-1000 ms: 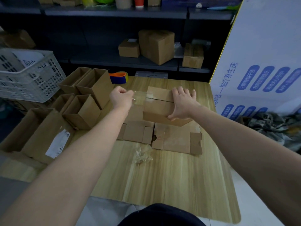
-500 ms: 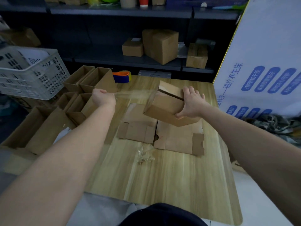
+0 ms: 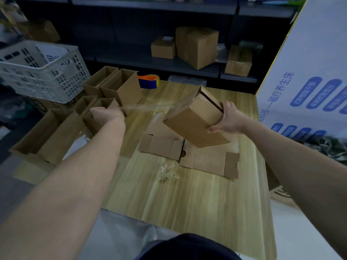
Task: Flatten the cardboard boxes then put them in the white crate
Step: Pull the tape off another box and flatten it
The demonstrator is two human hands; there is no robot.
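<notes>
Right hand (image 3: 228, 121) is wrapped round a small cardboard box (image 3: 195, 124), holding it tilted in the air over the worktop (image 3: 187, 199). A strip of clear tape (image 3: 150, 107) runs stretched from the box top across to the left hand (image 3: 105, 115). That hand is curled tight and looks like it's pinching the tape end, though its fingers are hidden. Flattened boxes (image 3: 206, 158) lie right underneath. The white crate (image 3: 43, 72) sits off to the left, well apart from the held box.
</notes>
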